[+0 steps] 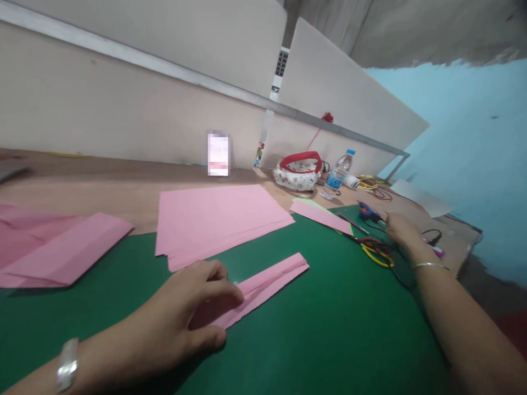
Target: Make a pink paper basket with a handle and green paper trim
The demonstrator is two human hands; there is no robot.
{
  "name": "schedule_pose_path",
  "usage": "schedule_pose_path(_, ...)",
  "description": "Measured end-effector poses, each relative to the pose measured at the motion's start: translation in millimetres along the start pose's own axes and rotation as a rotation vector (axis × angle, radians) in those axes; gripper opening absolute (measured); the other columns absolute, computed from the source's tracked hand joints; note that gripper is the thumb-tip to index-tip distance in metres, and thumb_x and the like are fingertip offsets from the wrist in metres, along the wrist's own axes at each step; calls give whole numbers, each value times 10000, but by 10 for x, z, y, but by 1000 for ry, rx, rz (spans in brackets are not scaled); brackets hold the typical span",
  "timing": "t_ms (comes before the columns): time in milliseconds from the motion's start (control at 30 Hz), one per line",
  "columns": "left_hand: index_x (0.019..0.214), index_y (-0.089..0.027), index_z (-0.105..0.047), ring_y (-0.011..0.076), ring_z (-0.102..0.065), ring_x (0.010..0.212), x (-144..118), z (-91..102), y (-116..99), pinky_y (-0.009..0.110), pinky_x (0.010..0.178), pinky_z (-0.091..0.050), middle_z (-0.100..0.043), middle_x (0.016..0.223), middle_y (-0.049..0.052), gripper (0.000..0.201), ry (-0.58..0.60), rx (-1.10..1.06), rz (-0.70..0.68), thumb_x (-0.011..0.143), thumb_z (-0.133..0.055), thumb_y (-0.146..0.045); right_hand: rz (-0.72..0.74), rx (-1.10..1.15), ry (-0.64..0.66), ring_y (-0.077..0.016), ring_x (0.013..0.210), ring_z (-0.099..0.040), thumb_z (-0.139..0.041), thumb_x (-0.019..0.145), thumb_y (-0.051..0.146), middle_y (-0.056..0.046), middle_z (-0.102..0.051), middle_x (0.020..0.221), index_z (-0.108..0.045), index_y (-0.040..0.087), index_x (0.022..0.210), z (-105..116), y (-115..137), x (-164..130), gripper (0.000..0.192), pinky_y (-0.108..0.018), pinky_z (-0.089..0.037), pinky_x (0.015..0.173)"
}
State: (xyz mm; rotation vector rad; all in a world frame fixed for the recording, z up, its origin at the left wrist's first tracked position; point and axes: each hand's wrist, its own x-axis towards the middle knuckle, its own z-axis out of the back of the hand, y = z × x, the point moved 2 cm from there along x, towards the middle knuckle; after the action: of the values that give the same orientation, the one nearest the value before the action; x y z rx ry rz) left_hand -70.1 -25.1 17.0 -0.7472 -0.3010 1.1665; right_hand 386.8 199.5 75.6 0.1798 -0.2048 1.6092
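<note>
My left hand (193, 307) presses down on the near end of a long folded strip of pink paper (272, 280) that lies on the green mat (321, 329). My right hand (401, 229) is stretched out to the far right edge of the mat, right beside a blue glue gun (368, 212), with scissors with yellow and red handles (376, 251) just in front of it. Whether the right hand grips anything is hidden by the hand itself. A bangle sits on each wrist.
A stack of pink sheets (218, 219) lies behind the strip. Folded pink paper (61, 247) lies at the left, and a smaller pink piece (321, 215) at the right. A white pouch with red trim (297, 173), a water bottle (338, 173) and coiled wires (370, 184) stand by the partition.
</note>
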Motion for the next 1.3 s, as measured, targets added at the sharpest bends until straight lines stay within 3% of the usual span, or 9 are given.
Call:
schedule_pose_path(67,1060,-345,-640,242,-504,960,11,15,-18,352,829,-434,-501,1030,9,278,14,8,-5,782,-656,-360,29,71,0,-185,849,-629,-480,985,308,-79,-641,1011,-604,149,1079,128,135,-110,223,-353,-538,752)
schedule_pose_path(167,1062,-349,-658,234,-508,944,19,43,-18,343,811,-423,-509,1011,9,246,14,36,-59,819,-629,-367,202,235,78,-191,728,-617,-241,1025,308,-75,-637,839,-579,158,1035,240,597,-371,370,-327,-523,655)
schedule_pose_path(267,1072,-352,-666,219,-509,934,8,63,-13,327,797,-414,-510,993,3,278,-7,63,-104,815,-619,-255,461,373,226,-192,801,-617,-383,980,420,-47,-648,915,-598,212,1035,291,1265,-753,304,-308,-511,705)
schedule_pose_path(333,1086,-355,-667,217,-510,941,-3,67,-18,325,799,-413,-511,994,3,330,-16,74,-115,795,-633,-202,754,489,394,-187,929,-598,-455,963,363,-52,-638,1050,-594,220,1113,315,1713,-1047,250,-301,-487,805)
schedule_pose_path(400,1098,-357,-672,217,-511,949,-13,69,-30,329,809,-411,-519,994,5,369,-24,85,-124,782,-642,-168,975,549,518,-172,939,-572,-461,969,277,-47,-628,1034,-592,218,1135,333,2055,-1302,220,-291,-461,824)
schedule_pose_path(467,1093,-351,-683,221,-510,958,-18,71,-45,342,828,-405,-530,993,10,383,-32,95,-136,774,-645,-142,1054,543,580,-169,919,-551,-497,955,239,-47,-605,1006,-602,217,1131,322,2268,-1474,206,-283,-450,805)
schedule_pose_path(633,1071,-322,-707,220,-518,934,-18,84,-62,343,811,-401,-545,955,23,396,-54,111,-172,769,-616,-83,1036,490,584,-158,826,-526,-613,870,173,-44,-559,964,-625,213,1134,192,2443,-1648,267,-256,-435,713)
schedule_pose_path(933,1066,-331,-710,225,-513,941,-35,64,-36,341,806,-409,-553,968,25,438,-90,116,-201,747,-584,-58,1101,469,366,-205,796,-503,-605,831,131,-102,-582,889,-686,118,1093,77,2576,-1767,274,-316,-445,686)
schedule_pose_path(1300,1085,-327,-706,214,-509,922,-14,60,-26,330,786,-408,-558,932,22,411,-103,131,-218,777,-588,-81,1077,534,352,-216,831,-522,-571,832,84,-113,-594,918,-659,118,1115,85,2562,-1815,299,-339,-465,722)
